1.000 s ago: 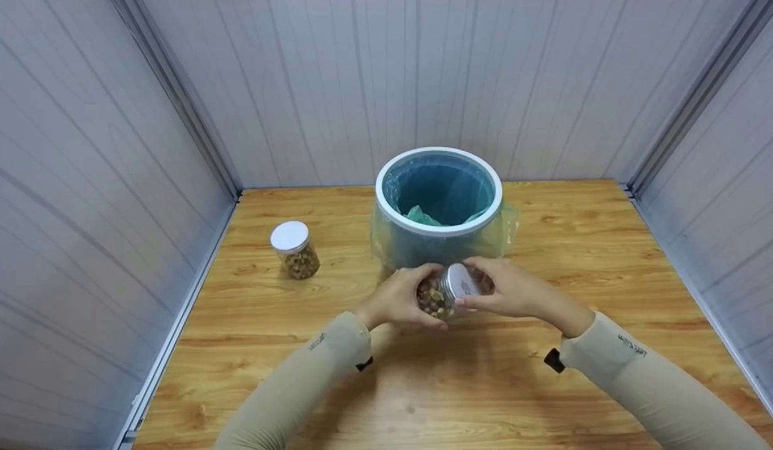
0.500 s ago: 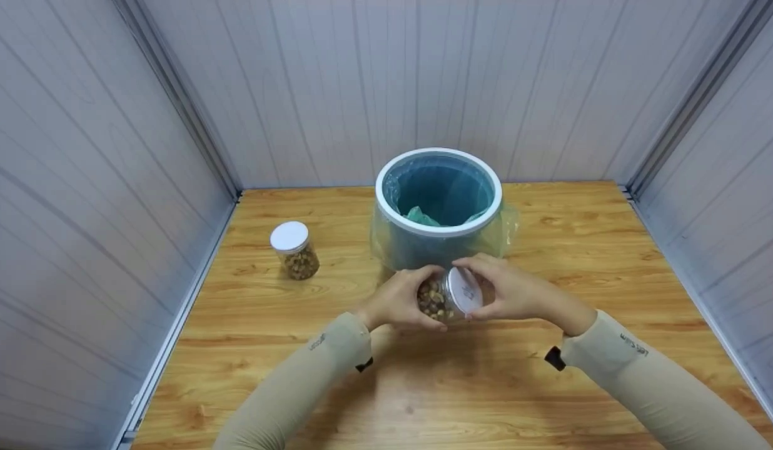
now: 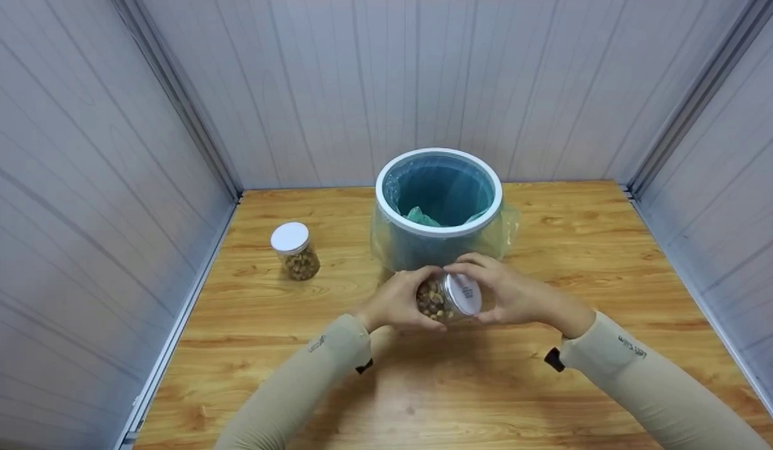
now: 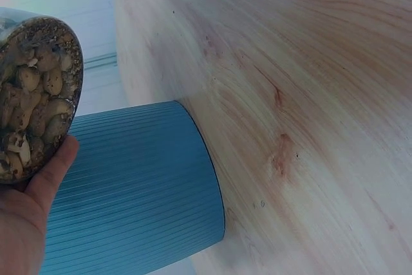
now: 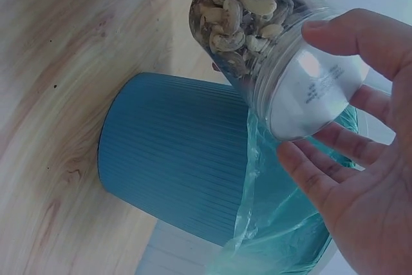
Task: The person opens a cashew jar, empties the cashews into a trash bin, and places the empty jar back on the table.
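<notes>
Both hands are on the one jar, and the left hand (image 3: 400, 299) has its fingers and thumb wrapped round the body of the held jar (image 3: 431, 300), raised and tipped over the middle of the desk (image 3: 580, 250), just on the near side of the bin (image 5: 167, 146). The right hand (image 3: 508, 290) pinches the rim of the lid (image 3: 464, 294), thumb on one side, fingertips on the other, and that lid sits on the jar. Here's the danger: if the lid gives suddenly, the tilt could send nuts (image 5: 235, 20) tumbling onto the desk, since the jar leans lid-side down. A slack left grip might let the smooth body spin with the lid, so no loosening at all (clear, slick-looking walls offer little to bite on). Squeeze too hard and the rim could bind. And the liner (image 5: 270, 198) hangs loose over the bin's side; a stray knuckle might snag it. Over towards the desk's far left corner, the second jar (image 3: 301, 261) stands upright, lidded, well apart, probably safe from any elbow.
</notes>
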Demonstrator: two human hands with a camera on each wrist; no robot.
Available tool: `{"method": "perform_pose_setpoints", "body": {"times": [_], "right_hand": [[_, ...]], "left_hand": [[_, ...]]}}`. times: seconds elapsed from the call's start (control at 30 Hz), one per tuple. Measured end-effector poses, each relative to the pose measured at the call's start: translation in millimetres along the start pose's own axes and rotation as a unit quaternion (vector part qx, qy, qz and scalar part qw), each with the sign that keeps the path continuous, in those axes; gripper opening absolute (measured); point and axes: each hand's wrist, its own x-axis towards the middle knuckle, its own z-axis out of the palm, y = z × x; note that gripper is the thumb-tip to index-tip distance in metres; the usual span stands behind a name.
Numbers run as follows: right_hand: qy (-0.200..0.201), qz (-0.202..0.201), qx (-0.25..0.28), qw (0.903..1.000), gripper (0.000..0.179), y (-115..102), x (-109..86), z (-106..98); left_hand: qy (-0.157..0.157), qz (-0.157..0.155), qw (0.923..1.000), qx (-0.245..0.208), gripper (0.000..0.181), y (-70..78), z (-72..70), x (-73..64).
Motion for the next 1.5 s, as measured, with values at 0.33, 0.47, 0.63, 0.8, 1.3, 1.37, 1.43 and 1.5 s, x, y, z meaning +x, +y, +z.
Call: {"method": "perform_pose_setpoints", "body": {"times": [0.33,0.47,0.63,0.8,1.3,1.37,1.43,1.5], "right_hand": [[0.003,0.009,0.012,0.9999,0.088,-1,-0.6,0],[0.005,0.013,0.019,0.9997,0.088,1,-1.9,-2],[0.015,0.01,0.013,0.9998,0.088,5,-3.7,-5],[0.023,0.014,0.011,0.9996,0.089,9,-4.9,-7],[0.036,0.026,-0.009,0.999,0.089,21,-8.7,-14],[0.034,0.036,-0.008,0.9987,0.089,22,-9.7,-14],[0.033,0.047,-0.006,0.9983,0.089,23,-10.6,-15],[0.032,0.058,-0.004,0.9978,0.089,24,-11.2,-16]], "left_hand": [[-0.003,-0.013,0.9999,-0.008,0.097,-1.1,-0.6,-3.8],[-0.003,-0.02,0.9998,-0.008,0.097,-2.5,-1.9,-5.2],[-0.002,-0.026,0.9996,-0.005,0.097,-2.5,-3.7,-7.4],[0.002,-0.029,0.9996,-0.002,0.098,-3.3,-5.3,-8.8],[0.01,-0.03,0.9995,-0.007,0.097,-6.3,-7.5,-11.4],[0.01,-0.031,0.9994,-0.01,0.097,-6.2,-7.7,-11.8],[0.009,-0.033,0.9993,-0.014,0.097,-6.7,-7.7,-11.8],[0.009,-0.034,0.9993,-0.015,0.097,-7.2,-7.9,-11.7]]}}
